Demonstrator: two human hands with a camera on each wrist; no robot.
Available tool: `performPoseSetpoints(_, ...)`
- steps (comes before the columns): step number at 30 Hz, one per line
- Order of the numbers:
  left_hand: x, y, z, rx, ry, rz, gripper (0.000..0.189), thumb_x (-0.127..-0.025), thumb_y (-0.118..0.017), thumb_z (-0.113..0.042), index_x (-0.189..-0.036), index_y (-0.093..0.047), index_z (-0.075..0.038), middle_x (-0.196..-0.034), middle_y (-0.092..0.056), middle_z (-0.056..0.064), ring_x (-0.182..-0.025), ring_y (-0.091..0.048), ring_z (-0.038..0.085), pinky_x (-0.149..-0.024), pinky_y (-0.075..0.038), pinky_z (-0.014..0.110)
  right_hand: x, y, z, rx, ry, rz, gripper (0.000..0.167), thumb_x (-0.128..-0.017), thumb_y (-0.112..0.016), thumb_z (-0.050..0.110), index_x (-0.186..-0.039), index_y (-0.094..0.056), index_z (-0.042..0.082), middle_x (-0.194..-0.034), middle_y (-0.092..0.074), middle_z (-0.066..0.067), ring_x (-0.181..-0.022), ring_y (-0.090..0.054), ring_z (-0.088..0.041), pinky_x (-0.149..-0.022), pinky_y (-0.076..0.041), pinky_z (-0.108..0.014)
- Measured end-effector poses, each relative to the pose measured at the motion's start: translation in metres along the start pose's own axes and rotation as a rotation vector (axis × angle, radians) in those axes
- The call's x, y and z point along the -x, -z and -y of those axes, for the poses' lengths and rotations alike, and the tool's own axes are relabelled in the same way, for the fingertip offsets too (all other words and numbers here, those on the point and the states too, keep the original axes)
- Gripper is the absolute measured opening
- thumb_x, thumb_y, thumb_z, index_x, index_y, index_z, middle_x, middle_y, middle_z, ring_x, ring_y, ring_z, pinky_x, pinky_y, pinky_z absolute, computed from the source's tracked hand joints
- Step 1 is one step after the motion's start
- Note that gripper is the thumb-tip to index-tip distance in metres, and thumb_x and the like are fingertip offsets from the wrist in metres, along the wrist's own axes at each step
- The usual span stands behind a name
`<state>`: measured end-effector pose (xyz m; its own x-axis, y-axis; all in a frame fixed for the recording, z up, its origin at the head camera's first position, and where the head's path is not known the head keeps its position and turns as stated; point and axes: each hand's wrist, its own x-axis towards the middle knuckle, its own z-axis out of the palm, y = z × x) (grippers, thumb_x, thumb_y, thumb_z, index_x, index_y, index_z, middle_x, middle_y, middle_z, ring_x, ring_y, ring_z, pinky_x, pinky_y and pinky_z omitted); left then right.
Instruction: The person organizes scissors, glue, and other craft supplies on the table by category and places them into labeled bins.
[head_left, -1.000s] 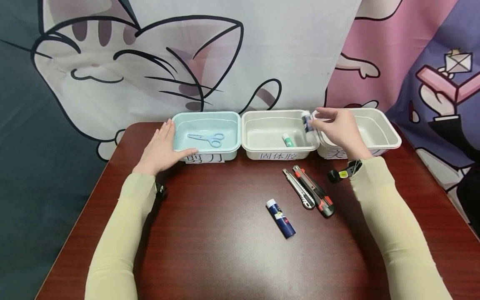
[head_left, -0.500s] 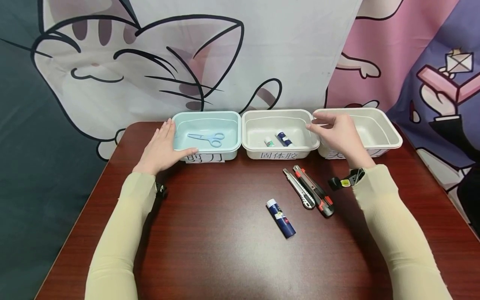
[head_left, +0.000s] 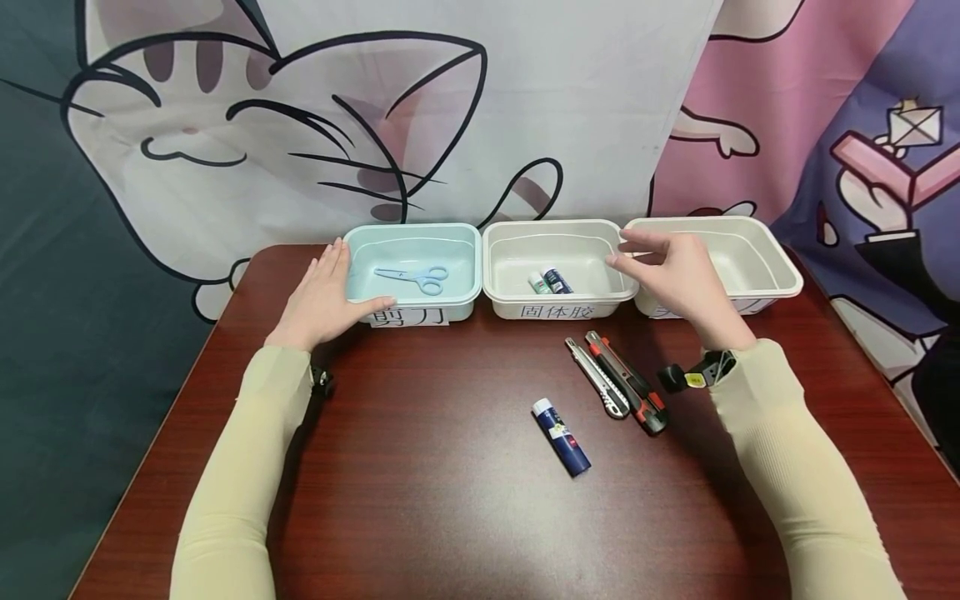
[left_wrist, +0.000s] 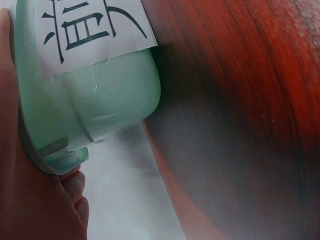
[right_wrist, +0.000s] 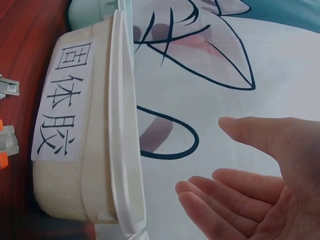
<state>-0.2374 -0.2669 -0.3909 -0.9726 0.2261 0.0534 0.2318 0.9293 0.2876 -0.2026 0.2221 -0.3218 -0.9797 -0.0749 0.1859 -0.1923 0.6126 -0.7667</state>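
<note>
My left hand (head_left: pixel 321 292) rests against the left end of a light-blue bin (head_left: pixel 360 234), fingers straight along its side and thumb over the front rim. Inside lie blue scissors (head_left: pixel 423 278). My right hand (head_left: pixel 678 271) hovers over the neighbouring rims of the middle white bin (head_left: pixel 517 227) and the right white bin (head_left: pixel 780 258). Its thumb and fingers are apart with nothing between them, as the right wrist view confirms. In the middle bin, a green-and-white glue stick (head_left: pixel 538 283) and a dark-blue glue stick (head_left: pixel 557 281) lie side by side.
On the table (head_left: pixel 420 467), a larger blue glue stick (head_left: pixel 562 437) lies in front of the bins. A silver utility knife (head_left: pixel 597 378) and a black-and-red utility knife (head_left: pixel 627 383) lie together to its upper right. A patterned cloth (head_left: pixel 585 100) hangs behind.
The right hand released the dark-blue glue stick into the middle bin, where both sticks shifted leftward and settled. The right hand stayed near the rim. The left hand has not moved.
</note>
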Motion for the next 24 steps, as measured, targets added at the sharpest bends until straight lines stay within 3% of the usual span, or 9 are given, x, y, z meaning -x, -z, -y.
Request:
performPoseSetpoints(3,0.0,0.0,0.0,0.001,0.0,0.0,0.126,-0.084,-0.053,-0.083,-0.16,-0.003,0.004,-0.168,-0.002,0.019,-0.154,-0.004,0.033,-0.124,-0.004,0.047,0.002,0.0,0.003,0.001,0.011,-0.002,0.053,-0.09,-0.079,0.037,-0.133,-0.069,0.007,-0.115,-0.073,-0.012,-0.088,-0.069,0.0,-0.073,-0.051,-0.012)
performPoseSetpoints(10,0.001,0.0,0.0,0.003,0.001,0.005,0.127,-0.084,-0.054,-0.083,-0.16,-0.002,0.004,-0.168,0.0,0.018,-0.154,-0.003,0.033,-0.124,-0.002,0.046,0.008,0.003,0.01,0.035,0.02,-0.008,0.057,-0.09,-0.078,0.042,-0.134,-0.068,0.008,-0.117,-0.073,-0.012,-0.096,-0.072,-0.017,-0.074,-0.051,-0.012)
performPoseSetpoints(16,0.0,-0.001,0.001,0.009,0.003,0.008,0.126,-0.084,-0.053,-0.083,-0.16,-0.002,0.003,-0.168,0.001,0.016,-0.155,-0.001,0.031,-0.124,-0.001,0.044,0.014,0.005,0.015,0.046,0.064,-0.017,0.054,-0.09,-0.079,0.041,-0.132,-0.07,0.009,-0.115,-0.074,-0.008,-0.089,-0.07,-0.004,-0.074,-0.052,-0.012)
performPoseSetpoints(24,0.0,0.0,0.001,0.008,0.002,0.008,0.125,-0.084,-0.053,-0.083,-0.16,-0.002,0.004,-0.168,0.0,0.018,-0.155,0.0,0.03,-0.124,-0.002,0.045,0.026,0.002,0.022,0.042,0.125,0.012,0.048,-0.09,-0.081,0.033,-0.129,-0.072,0.008,-0.119,-0.072,-0.005,-0.09,-0.071,-0.003,-0.075,-0.053,-0.012)
